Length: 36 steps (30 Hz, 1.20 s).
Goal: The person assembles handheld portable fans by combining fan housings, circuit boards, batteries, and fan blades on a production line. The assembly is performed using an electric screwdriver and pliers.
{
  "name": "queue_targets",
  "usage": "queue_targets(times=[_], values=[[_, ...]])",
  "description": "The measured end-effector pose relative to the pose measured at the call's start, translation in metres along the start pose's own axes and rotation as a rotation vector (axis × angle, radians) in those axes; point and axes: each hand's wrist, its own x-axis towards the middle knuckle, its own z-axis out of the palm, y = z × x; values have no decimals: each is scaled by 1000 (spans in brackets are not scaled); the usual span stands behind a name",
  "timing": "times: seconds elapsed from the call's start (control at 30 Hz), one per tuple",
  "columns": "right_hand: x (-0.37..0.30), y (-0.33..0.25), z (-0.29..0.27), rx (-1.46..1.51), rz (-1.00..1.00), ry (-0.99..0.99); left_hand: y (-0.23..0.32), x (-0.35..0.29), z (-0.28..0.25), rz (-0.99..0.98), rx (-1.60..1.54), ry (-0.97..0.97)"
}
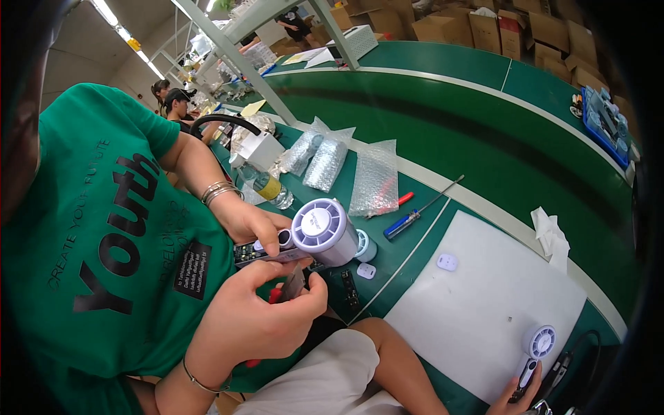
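Observation:
At the lower right, my left hand (519,395) is closed around the handle of a small lavender handheld fan (539,342). The fan's round grille points up over the white mat (477,297), and a black strip shows along the handle. Beside it a black corded tool (555,373) stands close to my fingers, its lower end cut off by the frame. My right hand does not show. On the mat lie a small lavender cover piece (447,262) and a tiny dark bit (510,319).
At left, a co-worker in a green shirt (131,221) holds another lavender fan (321,225) and a red-handled tool (278,293). A blue screwdriver (403,224), bubble-wrap packets (326,164), a bottle (271,188) and crumpled tissue (551,238) lie around. A blue bin (603,128) stands far right.

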Motion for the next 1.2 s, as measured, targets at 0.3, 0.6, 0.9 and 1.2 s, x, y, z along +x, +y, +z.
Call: queue_targets(times=[0.3, 0.6, 0.9, 1.2], values=[[5, -2, -1, -3, 67, -22, 9, -18, 4, -260, -553, 1], [3, -5, -3, -117, 60, -22, 11, -11, 14, -370, -1080, 186], [3, -6, -3, -27, 94, -2, 10, -14, 17, -364, -1277, 308], [1, -3, -6, -109, 107, -47, 13, -9, 19, -368, -1216, 345]])
